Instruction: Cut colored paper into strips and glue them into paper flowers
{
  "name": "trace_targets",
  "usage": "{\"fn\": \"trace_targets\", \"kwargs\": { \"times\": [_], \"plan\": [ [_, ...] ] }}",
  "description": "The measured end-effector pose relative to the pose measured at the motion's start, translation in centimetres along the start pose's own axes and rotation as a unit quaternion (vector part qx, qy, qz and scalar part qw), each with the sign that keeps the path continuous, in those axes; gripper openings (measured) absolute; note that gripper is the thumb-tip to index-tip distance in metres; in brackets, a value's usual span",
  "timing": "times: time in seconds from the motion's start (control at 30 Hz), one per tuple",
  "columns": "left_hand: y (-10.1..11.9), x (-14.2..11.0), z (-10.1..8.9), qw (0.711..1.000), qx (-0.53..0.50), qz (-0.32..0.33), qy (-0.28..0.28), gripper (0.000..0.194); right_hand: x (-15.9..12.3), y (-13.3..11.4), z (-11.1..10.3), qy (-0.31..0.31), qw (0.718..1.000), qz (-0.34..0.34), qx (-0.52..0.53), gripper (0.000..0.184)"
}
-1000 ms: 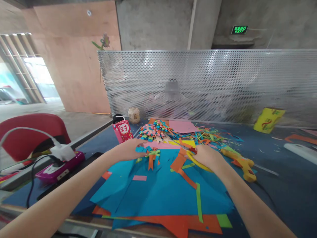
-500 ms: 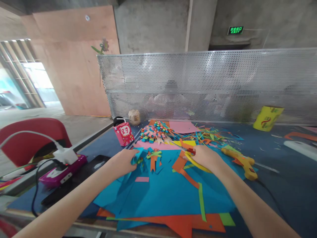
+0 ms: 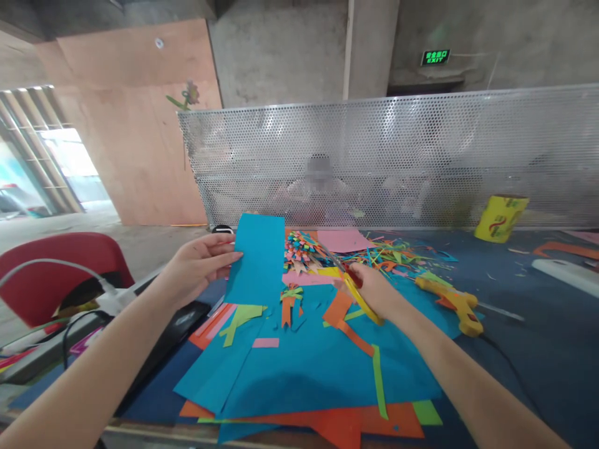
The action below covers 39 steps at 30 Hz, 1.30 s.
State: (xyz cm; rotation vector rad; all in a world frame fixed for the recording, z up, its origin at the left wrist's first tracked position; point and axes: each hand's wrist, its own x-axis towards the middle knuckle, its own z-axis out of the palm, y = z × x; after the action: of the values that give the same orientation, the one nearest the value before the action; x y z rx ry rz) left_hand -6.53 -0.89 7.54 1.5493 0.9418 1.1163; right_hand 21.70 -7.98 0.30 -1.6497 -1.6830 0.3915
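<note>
My left hand point(image 3: 199, 265) pinches the left edge of a blue paper sheet point(image 3: 257, 259) and holds it upright above the table. My right hand point(image 3: 372, 290) grips yellow-handled scissors point(image 3: 349, 280), their blades pointing up and left toward the sheet, a short way from it. Below lie large blue paper sheets point(image 3: 304, 362) over orange ones, with loose strips of orange, green and pink. A small folded paper ornament point(image 3: 291, 296) lies between my hands.
A heap of coloured paper scraps point(image 3: 304, 246) and a pink sheet point(image 3: 341, 240) lie behind. A yellow glue gun point(image 3: 452, 302) rests to the right, a yellow pack point(image 3: 500, 218) by the perforated metal screen point(image 3: 421, 156). A red chair point(image 3: 56, 268) stands left. A person sits behind the screen.
My left hand has lifted a blue sheet off the table and raised it upright. My right hand with the scissors has risen slightly and turned toward it.
</note>
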Motion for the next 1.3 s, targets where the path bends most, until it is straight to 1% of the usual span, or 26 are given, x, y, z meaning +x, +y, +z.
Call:
{"fn": "trace_targets", "kwargs": {
  "times": [0.03,0.1,0.17,0.27,0.37,0.47,0.53,0.6,0.63,0.73,0.77,0.8,0.87,0.93,0.97,1.0,1.03,1.07,1.1,1.13,1.2,1.23,1.27,1.3],
  "plan": [
    [-0.1,-0.1,0.7,1.0,-0.026,0.005,-0.01,0.038,-0.1,-0.2,0.2,-0.012,0.997,-0.012,0.081,0.032],
    [-0.6,-0.2,2.2,0.996,-0.076,0.001,-0.042,0.035,-0.3,-0.9,0.6,-0.05,0.975,-0.011,0.217,0.033],
    [-1.4,-0.2,3.9,0.992,-0.113,-0.013,-0.047,0.033,-0.5,-1.7,0.9,-0.069,0.952,-0.002,0.298,0.035],
    [-2.5,0.0,6.0,0.987,-0.149,-0.03,-0.044,0.028,-0.6,-2.4,1.5,-0.072,0.934,0.014,0.349,0.039],
    [-3.6,0.3,7.7,0.979,-0.198,-0.026,-0.03,0.021,-0.4,-2.6,2.0,-0.065,0.918,0.048,0.389,0.041],
    [-4.3,0.4,8.8,0.973,-0.229,-0.041,-0.005,0.021,-0.1,-2.6,2.2,-0.062,0.913,0.064,0.398,0.036],
    [-4.5,0.2,9.2,0.968,-0.241,-0.061,-0.007,0.023,-0.2,-2.7,2.2,-0.056,0.911,0.07,0.402,0.03],
    [-4.5,-0.1,9.3,0.962,-0.257,-0.091,-0.027,0.023,-0.3,-2.9,2.1,-0.041,0.903,0.081,0.419,0.026],
    [-4.5,-0.2,9.3,0.955,-0.274,-0.107,-0.047,0.023,-0.4,-3.0,2.1,-0.034,0.899,0.089,0.427,0.025],
    [-4.5,-0.7,9.2,0.92,-0.346,-0.138,-0.125,0.03,-0.8,-2.8,2.2,-0.021,0.884,0.093,0.458,0.022],
    [-4.6,-0.8,9.2,0.912,-0.359,-0.137,-0.146,0.033,-0.9,-2.6,2.3,-0.023,0.873,0.083,0.48,0.02],
    [-4.8,-1.0,9.3,0.91,-0.357,-0.13,-0.162,0.032,-1.0,-2.4,2.5,-0.031,0.856,0.076,0.51,0.019],
    [-5.3,-1.4,9.6,0.927,-0.311,-0.104,-0.184,0.025,-1.2,-2.0,3.1,-0.065,0.811,0.074,0.576,0.017],
    [-5.9,-1.8,10.1,0.944,-0.249,-0.072,-0.204,0.032,-1.2,-1.7,3.8,-0.113,0.773,0.084,0.619,0.018],
    [-6.1,-2.0,10.2,0.949,-0.226,-0.058,-0.214,0.037,-1.3,-1.6,4.1,-0.129,0.763,0.086,0.627,0.018],
    [-6.4,-2.1,10.4,0.95,-0.21,-0.047,-0.224,0.038,-1.3,-1.6,4.4,-0.14,0.762,0.086,0.626,0.017],
    [-6.5,-2.1,10.5,0.952,-0.2,-0.038,-0.228,0.035,-1.4,-1.6,4.6,-0.143,0.768,0.084,0.618,0.017],
    [-6.7,-2.0,10.6,0.956,-0.192,-0.034,-0.22,0.028,-1.4,-1.7,4.6,-0.142,0.779,0.082,0.605,0.017],
    [-6.8,-1.9,10.5,0.962,-0.183,-0.032,-0.201,0.021,-1.5,-1.8,4.6,-0.14,0.794,0.08,0.586,0.016],
    [-6.9,-1.6,10.4,0.969,-0.176,-0.027,-0.172,0.017,-1.6,-1.9,4.4,-0.143,0.812,0.076,0.56,0.017],
    [-6.8,-0.9,10.0,0.981,-0.162,-0.003,-0.11,0.021,-1.7,-2.2,3.8,-0.151,0.861,0.059,0.483,0.022],
    [-6.7,-0.5,9.6,0.983,-0.158,0.026,-0.09,0.022,-1.7,-2.3,3.4,-0.145,0.887,0.05,0.435,0.026],
    [-6.5,0.0,9.2,0.984,-0.148,0.058,-0.085,0.02,-1.6,-2.3,3.1,-0.129,0.911,0.042,0.389,0.029],
    [-6.3,0.4,8.7,0.985,-0.128,0.087,-0.076,0.019,-1.6,-2.3,2.8,-0.106,0.93,0.035,0.351,0.031]
  ]
}}
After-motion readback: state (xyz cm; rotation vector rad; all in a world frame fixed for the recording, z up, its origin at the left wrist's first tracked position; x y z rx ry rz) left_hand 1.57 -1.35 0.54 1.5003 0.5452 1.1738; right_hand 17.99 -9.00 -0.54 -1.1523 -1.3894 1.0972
